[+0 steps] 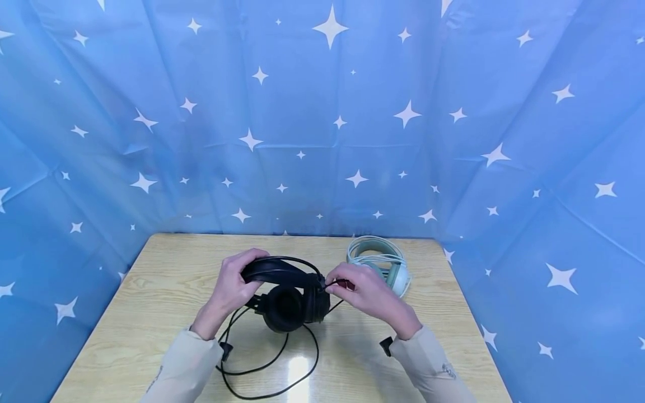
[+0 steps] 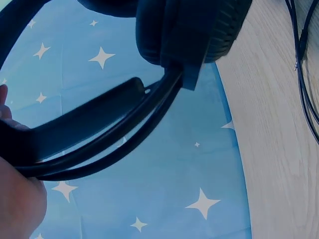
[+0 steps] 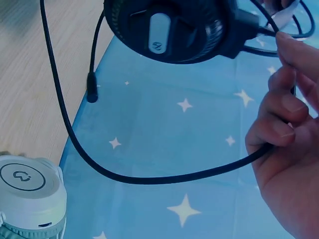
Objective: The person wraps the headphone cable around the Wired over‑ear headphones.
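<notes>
Black over-ear headphones are held up over the middle of the table, their ear cups below the headband. My left hand grips the padded headband at its left side, thumb and fingers on opposite faces. At the other side, my right hand holds the black cable in curled fingers, its fingertips close to the headband's end. From that hand the cable sags in a wide curve. A short black stem with a thicker tip hangs beside the ear cup in the right wrist view.
Pale green and white headphones, wrapped in their own light cable, lie at the back right of the wooden table. More black cable loops across the table front. A blue star-patterned curtain surrounds the back and sides.
</notes>
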Demonstrator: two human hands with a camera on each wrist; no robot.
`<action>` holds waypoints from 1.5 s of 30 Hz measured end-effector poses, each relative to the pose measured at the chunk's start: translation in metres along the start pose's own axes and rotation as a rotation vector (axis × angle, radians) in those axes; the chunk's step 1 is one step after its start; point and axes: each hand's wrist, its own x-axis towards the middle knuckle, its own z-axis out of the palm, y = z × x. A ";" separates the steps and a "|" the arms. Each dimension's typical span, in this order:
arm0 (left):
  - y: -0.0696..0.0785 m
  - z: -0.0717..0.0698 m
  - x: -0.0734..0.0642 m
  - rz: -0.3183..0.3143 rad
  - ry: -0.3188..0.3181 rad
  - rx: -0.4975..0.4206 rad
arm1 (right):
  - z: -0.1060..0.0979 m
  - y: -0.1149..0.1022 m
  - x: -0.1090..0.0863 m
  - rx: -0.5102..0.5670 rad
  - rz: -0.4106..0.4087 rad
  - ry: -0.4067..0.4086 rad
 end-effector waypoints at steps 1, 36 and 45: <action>0.000 0.000 0.000 0.002 -0.003 -0.007 | 0.000 0.001 0.001 -0.003 -0.004 0.002; -0.008 -0.002 0.006 -0.175 -0.105 -1.128 | -0.010 0.022 0.004 0.559 0.240 -0.173; -0.005 0.010 0.008 -0.208 -0.013 -1.353 | 0.014 0.040 -0.001 0.670 0.223 -0.020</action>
